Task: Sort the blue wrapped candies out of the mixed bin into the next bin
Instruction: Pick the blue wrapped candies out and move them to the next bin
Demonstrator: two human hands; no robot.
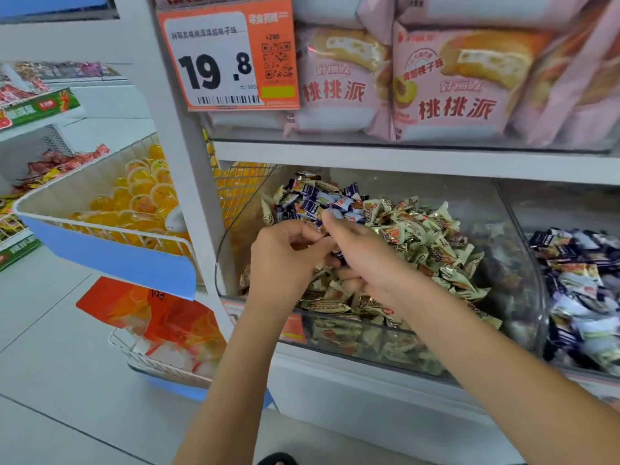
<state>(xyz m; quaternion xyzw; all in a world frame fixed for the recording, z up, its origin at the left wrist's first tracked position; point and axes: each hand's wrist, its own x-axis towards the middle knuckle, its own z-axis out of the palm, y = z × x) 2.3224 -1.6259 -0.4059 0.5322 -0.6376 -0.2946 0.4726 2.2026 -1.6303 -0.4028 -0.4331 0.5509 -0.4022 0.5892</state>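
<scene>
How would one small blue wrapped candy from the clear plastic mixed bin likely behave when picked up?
Each small blue wrapped candy looks tiny beside the hands, so probably light. Its glossy wrapper may be slippery. The crimped ends look thin, so they likely flex and crinkle, and neighbours in the loose heap could slide.

orange shelf price tag (228, 55) reading 19.8, pink snack packs (449, 85) printed 桃桃派 in red
</scene>
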